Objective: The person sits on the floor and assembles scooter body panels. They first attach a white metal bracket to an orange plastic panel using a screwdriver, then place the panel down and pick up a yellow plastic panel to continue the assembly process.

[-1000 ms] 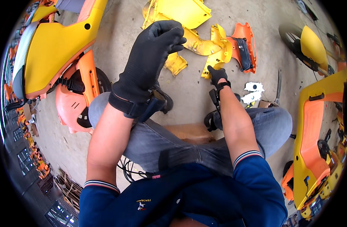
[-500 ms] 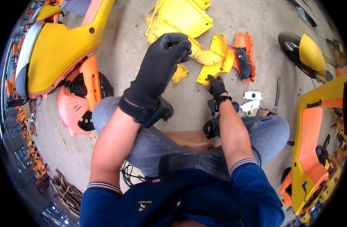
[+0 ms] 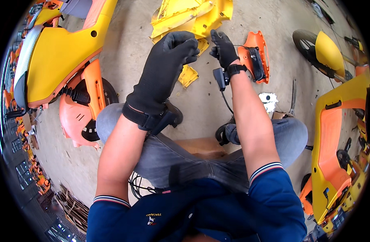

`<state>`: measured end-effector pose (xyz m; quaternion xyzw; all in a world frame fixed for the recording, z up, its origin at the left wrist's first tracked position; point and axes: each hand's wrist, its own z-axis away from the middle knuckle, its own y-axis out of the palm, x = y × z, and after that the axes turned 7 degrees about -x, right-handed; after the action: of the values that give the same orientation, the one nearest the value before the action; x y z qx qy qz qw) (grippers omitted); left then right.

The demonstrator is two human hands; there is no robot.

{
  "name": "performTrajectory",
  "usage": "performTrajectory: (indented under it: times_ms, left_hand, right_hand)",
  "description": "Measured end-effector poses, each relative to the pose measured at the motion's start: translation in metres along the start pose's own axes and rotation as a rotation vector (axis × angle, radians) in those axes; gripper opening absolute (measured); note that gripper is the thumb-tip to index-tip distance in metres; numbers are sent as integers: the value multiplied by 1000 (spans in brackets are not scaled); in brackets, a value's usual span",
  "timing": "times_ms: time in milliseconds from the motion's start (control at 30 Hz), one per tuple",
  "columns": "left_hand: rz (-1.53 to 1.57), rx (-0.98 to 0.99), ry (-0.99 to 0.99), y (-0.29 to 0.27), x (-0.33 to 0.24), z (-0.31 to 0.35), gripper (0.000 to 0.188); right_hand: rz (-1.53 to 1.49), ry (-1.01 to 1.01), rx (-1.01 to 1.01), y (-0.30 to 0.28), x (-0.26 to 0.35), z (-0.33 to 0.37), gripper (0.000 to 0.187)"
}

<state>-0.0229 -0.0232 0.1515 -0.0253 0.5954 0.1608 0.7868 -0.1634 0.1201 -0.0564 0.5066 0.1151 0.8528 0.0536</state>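
Observation:
My left hand point(image 3: 165, 68), in a black glove, is raised close to me with its fingers curled shut. Whatever it may hold is hidden inside the fist. Further out, my right hand point(image 3: 224, 50), also gloved, is open with fingers stretched forward and nothing visible in it. It hovers just short of a pile of yellow plastic body panels point(image 3: 193, 18) on the floor. Beside my left fist lies a small yellow plastic piece point(image 3: 188, 76), partly under it in view. Right of my right hand is an orange plastic cover point(image 3: 257, 38) with a black pouch-like part point(image 3: 256, 64) on it.
A yellow and orange scooter body point(image 3: 64, 60) stands at the left, another yellow-orange frame point(image 3: 328, 133) at the right. A yellow-fendered wheel point(image 3: 329, 54) is at the far right. White torn-looking pieces point(image 3: 268, 101) and a metal bar point(image 3: 294, 94) lie near my right knee.
My right hand has moved forward and left and come off the yellow panel. That panel has shifted away from me onto the pile. My left hand stays curled, almost unmoved.

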Motion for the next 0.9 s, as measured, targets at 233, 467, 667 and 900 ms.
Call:
performTrajectory:
  times_ms: [233,467,667,900]
  left_hand:
    - [-14,32,12,3,1,0,31]
    - [-12,22,-2,1,6,0,31]
    - [-8,37,12,3,9,0,32]
    - [-17,19,-4,6,7,1,31]
  right_hand:
    - [207,340,-85,-95,-88,10,23]
    - [1941,-224,467,-210,-167,28,36]
    - [2084,-216,200,-228,-155,4,27]
    - [1134,-30,-816,-237,-102,-13,33]
